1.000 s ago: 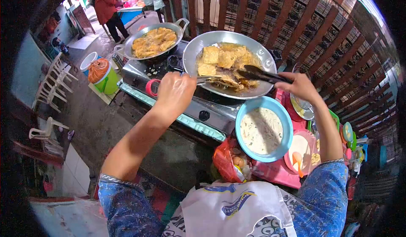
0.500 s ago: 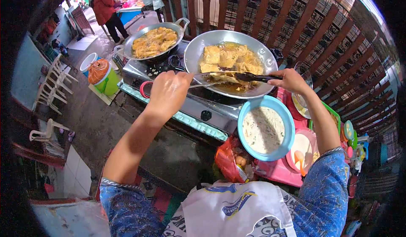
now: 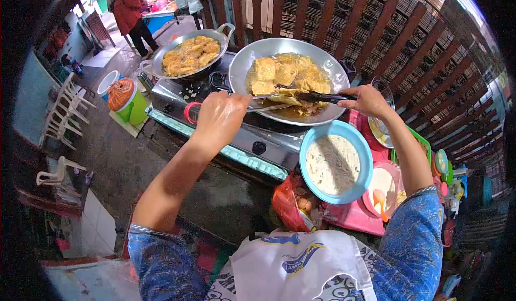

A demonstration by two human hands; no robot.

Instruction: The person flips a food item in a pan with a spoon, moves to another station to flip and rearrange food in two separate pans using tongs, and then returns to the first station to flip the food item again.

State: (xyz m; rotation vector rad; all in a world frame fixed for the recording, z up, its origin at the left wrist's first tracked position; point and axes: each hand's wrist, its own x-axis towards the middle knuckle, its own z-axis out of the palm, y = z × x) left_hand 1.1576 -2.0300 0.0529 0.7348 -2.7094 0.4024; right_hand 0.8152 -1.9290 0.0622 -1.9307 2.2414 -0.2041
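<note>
My left hand [image 3: 223, 113] is closed around metal tongs [image 3: 269, 107], whose two arms reach over the near rim of the large wok [image 3: 239, 64]. A pinkish-red loop [image 3: 191, 113] shows behind that hand. My right hand [image 3: 368, 101] grips a black spatula [image 3: 325, 97] from the wok's right side. Between the two tools, at the near side of the oil, a piece of fried food [image 3: 290, 97] is tilted up. Golden battered slabs [image 3: 265, 69] lie behind it in bubbling oil.
A smaller pan [image 3: 156, 64] of frying pieces sits on the stove [image 3: 236, 134] at left. Close by my right forearm stand a blue basin [image 3: 306, 185] of batter and a pink bowl [image 3: 395, 172] with an orange spoon [image 3: 380, 201]. A slatted fence [image 3: 301, 11] borders the back.
The view has shifted slightly. My left hand and the tongs have moved a little right in view, closer to the spatula, with the food piece still between the tools.
</note>
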